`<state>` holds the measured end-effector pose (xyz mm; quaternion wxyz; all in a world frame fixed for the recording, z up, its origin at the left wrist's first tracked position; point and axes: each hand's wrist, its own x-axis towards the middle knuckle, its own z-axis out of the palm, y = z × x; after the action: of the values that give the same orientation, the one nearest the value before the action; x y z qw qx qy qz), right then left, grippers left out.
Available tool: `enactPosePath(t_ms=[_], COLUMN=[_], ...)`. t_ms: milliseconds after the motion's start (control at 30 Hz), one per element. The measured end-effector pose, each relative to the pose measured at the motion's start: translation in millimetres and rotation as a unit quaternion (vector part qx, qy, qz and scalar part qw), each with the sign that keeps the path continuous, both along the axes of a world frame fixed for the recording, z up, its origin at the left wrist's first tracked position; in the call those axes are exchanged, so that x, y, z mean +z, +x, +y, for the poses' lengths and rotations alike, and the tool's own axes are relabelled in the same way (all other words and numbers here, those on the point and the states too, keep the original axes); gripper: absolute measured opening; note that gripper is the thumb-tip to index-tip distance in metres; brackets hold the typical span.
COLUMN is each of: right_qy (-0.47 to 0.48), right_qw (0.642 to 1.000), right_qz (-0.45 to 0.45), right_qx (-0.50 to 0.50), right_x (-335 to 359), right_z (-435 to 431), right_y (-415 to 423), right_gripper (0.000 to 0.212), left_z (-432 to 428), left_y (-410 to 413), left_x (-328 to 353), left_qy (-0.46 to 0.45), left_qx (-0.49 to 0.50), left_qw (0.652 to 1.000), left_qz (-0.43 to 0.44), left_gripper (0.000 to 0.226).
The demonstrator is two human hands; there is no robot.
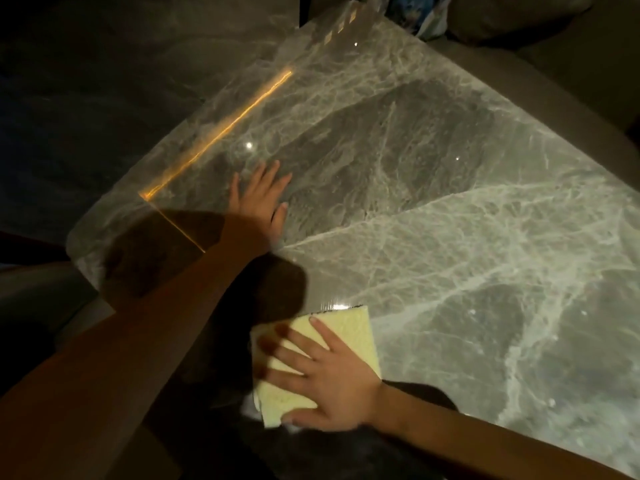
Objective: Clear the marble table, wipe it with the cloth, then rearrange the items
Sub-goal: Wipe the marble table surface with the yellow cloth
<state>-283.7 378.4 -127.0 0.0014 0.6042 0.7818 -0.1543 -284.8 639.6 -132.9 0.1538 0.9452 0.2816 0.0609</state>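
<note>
The marble table (450, 209) is grey with pale veins and glossy, and it fills most of the view. A folded pale yellow cloth (349, 334) lies flat on its near part. My right hand (322, 379) presses down on the cloth with its fingers spread straight. My left hand (259, 195) rests flat on the bare marble farther away, near the table's left edge, fingers straight. Nothing else stands on the visible tabletop.
The room is dim. A sofa or cushion (519, 19) runs along the table's far right side, with a light plastic bag (429, 19) by the far corner. Dark floor (104, 98) lies to the left of the table.
</note>
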Motion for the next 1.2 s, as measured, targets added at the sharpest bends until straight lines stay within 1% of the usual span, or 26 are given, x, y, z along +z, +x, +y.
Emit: enactPosePath(t_ms=[100,200,367,500,567,600,700,767,867,933,967,1067,1200], right_qy=[0.001,0.000,0.025,0.042,0.051,0.046,0.040,0.049,0.060,0.054,0.049,0.038,0.022], right_qw=[0.999,0.999,0.997,0.992,0.987,0.984,0.961,0.937,0.907,0.891,0.889,0.901,0.924], right_qz=[-0.021,-0.005,-0.003,0.004,0.017,0.005,-0.067,-0.069,-0.061,-0.062,-0.064,-0.067,-0.078], right_qx=[0.034,0.036,-0.070,-0.117,-0.151,-0.173,-0.264,-0.338,-0.412,-0.446,-0.450,-0.426,-0.373], right_x=[-1.5,-4.6,-5.3,-4.5,-2.9,-2.0,-3.2,-3.2,-4.7,-5.2,-5.4,-1.6,3.1], right_z=[-2.0,4.9,26.8,47.8,62.3,70.4,93.4,104.8,115.9,117.6,117.2,116.5,96.5], right_y=[6.6,19.8,69.9,130.2,167.6,189.1,259.4,298.0,344.9,369.6,378.6,389.5,378.2], right_gripper=[0.069,0.070,0.072,0.074,0.074,0.074,0.070,0.068,0.067,0.068,0.068,0.068,0.070], left_z=[-3.2,-0.1,13.4,30.6,31.3,29.8,25.3,16.0,-16.4,-31.0,-33.3,-29.1,-31.3], left_y=[16.4,41.0,82.8,117.1,131.3,137.8,163.6,182.3,203.0,205.4,204.7,204.5,204.6], left_x=[-2.3,-4.0,-4.4,-4.0,-5.9,-6.3,-5.1,-2.0,-4.6,-10.1,-13.1,-16.2,-15.3], left_qy=[0.051,0.056,0.025,-0.018,-0.005,0.008,0.029,0.029,0.048,0.060,0.070,0.085,0.076], left_qx=[-0.012,-0.041,-0.076,-0.024,-0.003,0.004,0.004,-0.020,-0.083,-0.083,-0.077,-0.077,-0.081], left_qw=[0.997,0.995,0.994,0.997,0.998,0.997,0.997,0.997,0.993,0.994,0.994,0.993,0.994], left_qz=[0.048,0.077,0.078,0.064,0.070,0.073,0.071,0.071,0.066,0.049,0.036,0.003,0.017], left_gripper=[0.053,0.054,0.055,0.058,0.056,0.055,0.053,0.054,0.056,0.057,0.057,0.055,0.056])
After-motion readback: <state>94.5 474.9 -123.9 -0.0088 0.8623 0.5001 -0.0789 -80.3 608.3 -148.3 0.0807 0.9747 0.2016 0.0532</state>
